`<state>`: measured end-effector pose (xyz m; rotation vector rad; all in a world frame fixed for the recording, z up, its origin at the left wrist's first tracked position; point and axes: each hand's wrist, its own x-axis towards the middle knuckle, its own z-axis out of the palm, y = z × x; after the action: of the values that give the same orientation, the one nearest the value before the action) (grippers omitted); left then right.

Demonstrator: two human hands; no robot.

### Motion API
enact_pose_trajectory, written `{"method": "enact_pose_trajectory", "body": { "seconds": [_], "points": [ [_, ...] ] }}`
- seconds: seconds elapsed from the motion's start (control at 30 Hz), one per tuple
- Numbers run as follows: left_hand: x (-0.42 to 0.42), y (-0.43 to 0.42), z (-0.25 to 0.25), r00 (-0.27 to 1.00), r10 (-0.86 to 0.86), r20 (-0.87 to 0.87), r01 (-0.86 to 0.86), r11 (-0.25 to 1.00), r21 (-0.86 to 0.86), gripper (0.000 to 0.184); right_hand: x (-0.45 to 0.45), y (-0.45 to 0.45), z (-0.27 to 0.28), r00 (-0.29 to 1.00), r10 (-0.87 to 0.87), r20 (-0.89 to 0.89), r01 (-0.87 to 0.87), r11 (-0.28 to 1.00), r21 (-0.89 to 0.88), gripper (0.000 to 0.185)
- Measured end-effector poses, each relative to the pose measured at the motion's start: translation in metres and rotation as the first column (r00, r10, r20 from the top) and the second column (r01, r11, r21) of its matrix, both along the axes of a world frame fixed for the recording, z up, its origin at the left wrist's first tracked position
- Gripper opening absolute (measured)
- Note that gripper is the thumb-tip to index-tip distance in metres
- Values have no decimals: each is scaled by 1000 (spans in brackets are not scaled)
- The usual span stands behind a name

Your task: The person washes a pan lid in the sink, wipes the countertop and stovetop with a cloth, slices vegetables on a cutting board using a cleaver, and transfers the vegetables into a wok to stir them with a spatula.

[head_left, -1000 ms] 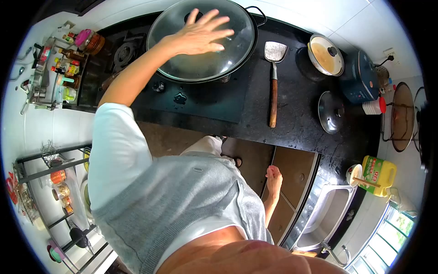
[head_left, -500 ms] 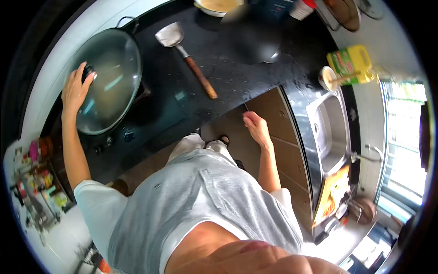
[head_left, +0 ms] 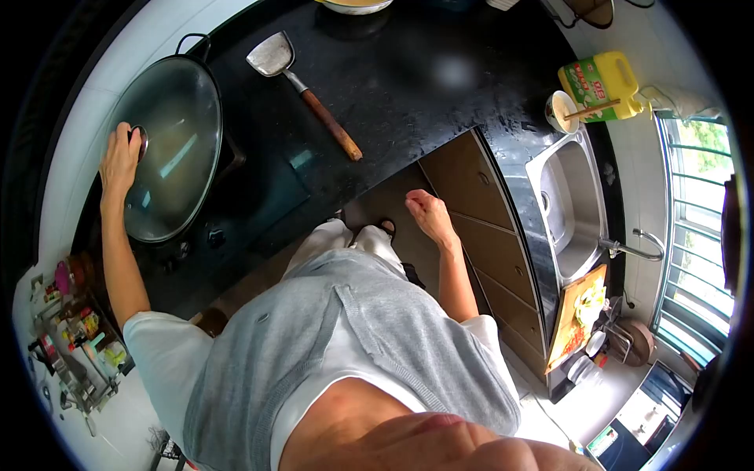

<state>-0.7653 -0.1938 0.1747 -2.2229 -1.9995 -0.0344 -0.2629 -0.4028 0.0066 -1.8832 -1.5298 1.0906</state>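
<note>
My left hand [head_left: 118,169] is closed around the dark round knob [head_left: 140,143] of a large glass lid [head_left: 177,157]. The lid covers a wok, whose loop handle [head_left: 193,44] sticks out at the far side; its contents are blurred behind the glass. My right hand [head_left: 432,217] hangs in front of the cabinet drawers with its fingers curled in, and I see nothing in it. On the black counter between the wok and the sink lies a wok spatula [head_left: 330,129] with a metal blade and a wooden handle.
At the right corner stand a bowl [head_left: 561,111] with chopsticks and a yellow-green jug [head_left: 601,85]. A steel sink [head_left: 577,208] with a faucet follows, then a cutting board [head_left: 565,334] with food on it. Another bowl [head_left: 357,6] sits at the top edge. Condiments crowd the far left.
The view has shifted, so the counter items sit slightly further left and up in the frame. My left hand stays on the lid knob. A dark blurred shape over the counter is gone.
</note>
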Motion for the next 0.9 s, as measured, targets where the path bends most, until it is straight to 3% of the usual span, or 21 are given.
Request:
{"method": "enact_pose_trajectory", "body": {
  "seconds": [0.1, 0.13, 0.17, 0.2, 0.3, 0.43, 0.5, 0.53, 0.57, 0.63, 0.67, 0.7, 0.8, 0.9],
  "points": [
    [1, -6, 4, 998, -69, 0, 69, 996, 63, 26, 0, 3, -1, 1000, -26, 2, 26, 999, -22, 19],
    [-7, -4, 2, 991, -108, -75, 111, 993, 28, 28, -1, 4, -2, 999, -32, -11, 32, 999, -39, 19],
    [-2, -5, 3, 997, -11, -76, 12, 1000, 10, 30, 0, 4, -4, 999, -32, -26, 31, 998, -57, 19],
    [-3, -5, -3, 999, 8, -31, -6, 998, 67, 25, 0, 5, -12, 1000, -9, -17, 8, 999, -54, 19],
    [9, -7, 7, 993, 105, -49, -105, 994, -7, 26, -4, 6, -26, 999, 43, 3, -43, 999, -31, 19],
    [-11, -4, 13, 998, 33, -57, -28, 997, 74, 29, -5, -1, -19, 999, 16, -49, -21, 994, -106, 20],
    [-15, -1, 38, 975, 84, 206, -70, 995, -70, 27, 10, -12, -36, 998, 29, -56, -31, 999, -44, 18],
    [-21, -1, 46, 967, 78, 243, -76, 997, -17, 27, 12, -14, -35, 999, 7, -43, -10, 997, -80, 18],
    [-36, 1, 53, 933, -4, 361, 14, 1000, -25, 28, 14, -16, -33, 1000, -13, -28, 10, 994, -113, 18],
    [-38, -4, 74, 816, 6, 578, 42, 997, -69, 28, 18, -22, -37, 1000, -1, 3, 1, 991, -132, 20],
    [-46, 2, 79, 812, 146, 565, -101, 989, -109, 30, 20, -25, -43, 1000, 0, 4, 1, 991, -131, 20],
    [-50, 3, 81, 817, 152, 557, -111, 988, -106, 30, 20, -28, -46, 1000, -1, 5, 1, 992, -127, 20],
    [-59, 2, 83, 677, -99, 730, 124, 992, 20, 26, 17, -33, -52, 1000, 14, -4, -15, 986, -164, 20],
    [-65, 6, 72, 655, -4, 756, 29, 999, -19, 27, 16, -37, -61, 999, 36, 7, -35, 993, -111, 19]
  ]
}}
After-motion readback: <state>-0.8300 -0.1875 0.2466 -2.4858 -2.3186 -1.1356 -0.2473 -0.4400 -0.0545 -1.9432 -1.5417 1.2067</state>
